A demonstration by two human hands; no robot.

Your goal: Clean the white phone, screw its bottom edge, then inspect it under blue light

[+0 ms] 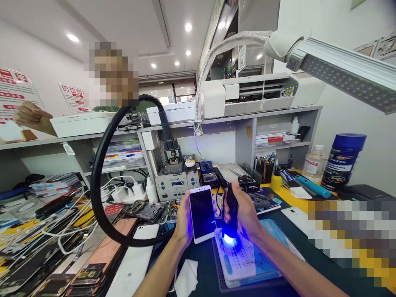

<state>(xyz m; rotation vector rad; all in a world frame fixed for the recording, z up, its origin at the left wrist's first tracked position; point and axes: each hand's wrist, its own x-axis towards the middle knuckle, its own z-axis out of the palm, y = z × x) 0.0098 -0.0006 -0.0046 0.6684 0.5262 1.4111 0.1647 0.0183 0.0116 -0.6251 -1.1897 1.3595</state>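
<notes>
A white smartphone (203, 214) with a dark screen stands tilted up in my left hand (183, 220), fingers wrapped around its edges. My right hand (243, 208) is closed around a black flashlight (229, 216) that points down. Its lit end casts blue-violet light on a blue and white flat packet (260, 258) lying on a dark perforated tray (220, 270). A blue streak reflects near the right edge of the phone's screen. Below my left hand lies a crumpled white tissue (187, 277).
Phones and phone parts (99, 247) with tangled white cables crowd the left side. A thick black hose (94, 181) loops in front of a soldering station (175, 183). At right stand a spray can (343, 161) and a bottle (314, 161). A person (116, 78) is behind the shelf.
</notes>
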